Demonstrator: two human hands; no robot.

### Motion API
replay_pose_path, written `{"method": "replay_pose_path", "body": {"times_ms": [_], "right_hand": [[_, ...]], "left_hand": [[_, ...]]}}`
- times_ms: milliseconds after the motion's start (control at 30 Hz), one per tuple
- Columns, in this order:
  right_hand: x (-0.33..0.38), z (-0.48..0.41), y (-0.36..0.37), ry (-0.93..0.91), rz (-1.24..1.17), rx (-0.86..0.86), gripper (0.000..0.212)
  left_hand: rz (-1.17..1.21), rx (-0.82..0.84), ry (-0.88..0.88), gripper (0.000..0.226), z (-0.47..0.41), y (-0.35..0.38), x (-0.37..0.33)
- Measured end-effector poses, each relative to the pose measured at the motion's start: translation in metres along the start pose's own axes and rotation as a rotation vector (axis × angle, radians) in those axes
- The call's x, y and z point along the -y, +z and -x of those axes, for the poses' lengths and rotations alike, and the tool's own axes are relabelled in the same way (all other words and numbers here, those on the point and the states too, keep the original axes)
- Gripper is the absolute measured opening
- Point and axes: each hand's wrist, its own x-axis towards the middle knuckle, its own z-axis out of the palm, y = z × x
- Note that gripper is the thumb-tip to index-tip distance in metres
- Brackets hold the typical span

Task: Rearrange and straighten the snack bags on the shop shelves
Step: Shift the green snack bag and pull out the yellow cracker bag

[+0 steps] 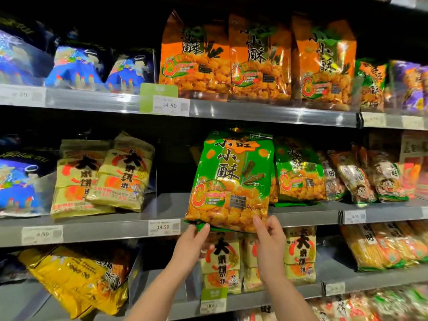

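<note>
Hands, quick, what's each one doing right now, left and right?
Left hand: closed on the bottom left corner of the green snack bag.
Right hand: closed on the same bag's bottom right edge.

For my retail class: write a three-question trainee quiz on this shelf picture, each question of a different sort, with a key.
1. True or false: both hands grip the green snack bag by its bottom edge.
2. Multiple choice: the bags on the shelf above the held bag are mainly A) orange, B) white, C) black.
3. Short answer: what price shows on the tag just left of the left hand?

Key:
1. True; the right hand pinches the lower right corner, the left hand the lower left.
2. A; three orange bags stand upright there.
3. 14.50.
</note>
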Motion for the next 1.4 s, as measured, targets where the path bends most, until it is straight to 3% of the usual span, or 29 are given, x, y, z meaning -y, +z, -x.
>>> {"method": "replay_pose_path", "body": {"times_ms": [200, 400, 600, 933, 1100, 1233, 1400], "right_hand": [[0.005, -0.013, -0.006, -0.087, 0.004, -0.059, 0.032], [0.005, -0.018, -0.023, -0.095, 0.009, -0.147, 0.039], [0.008, -0.041, -0.047, -0.048, -0.063, -0.164, 0.04], [0.003, -0.07, -0.066, -0.017, -0.08, -0.125, 0.04], [-0.001, -0.07, -0.063, -0.037, -0.081, -0.168, 0.035], [-0.002, -0.066, -0.043, -0.044, -0.04, -0.235, 0.035], [0.0, -0.057, -0.022, -0.045, -0.084, -0.31, 0.036]], "left_hand": [[-0.073, 0.042, 0.052, 0.03, -0.01, 0.014, -0.007], [-0.06, 0.066, 0.083, 0.03, -0.014, 0.037, -0.017], [-0.22, 0.09, 0.125, 0.021, -0.014, 0.061, -0.02], [-0.37, -0.222, 0.254, 0.026, -0.011, 0.066, -0.031], [-0.375, -0.406, 0.3, 0.015, -0.036, 0.051, -0.036], [-0.345, -0.531, 0.285, 0.043, -0.076, 0.033, -0.046], [-0.303, -0.309, 0.095, 0.086, -0.114, 0.028, -0.052]]}}
